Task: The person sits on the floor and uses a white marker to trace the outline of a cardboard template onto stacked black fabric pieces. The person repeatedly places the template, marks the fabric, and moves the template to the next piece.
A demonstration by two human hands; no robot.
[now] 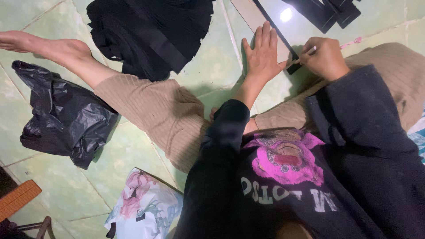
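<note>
In the head view, your left hand (261,53) lies flat with fingers spread, pressing down on a pale ruler (256,20) that runs toward the upper middle of the frame across the green tiled floor (57,177). A black fabric strip (279,37) lies along the ruler's right edge. Just right of it, your right hand (325,57) is curled shut, pinching a pink pencil (352,43) with its tip at the strip. A pile of black fabric (150,33) sits at the upper centre-left, more black strips (327,11) at the upper right, a crumpled black plastic bag (62,117) at the left, and a flowered bag (144,206) at the bottom.
</note>
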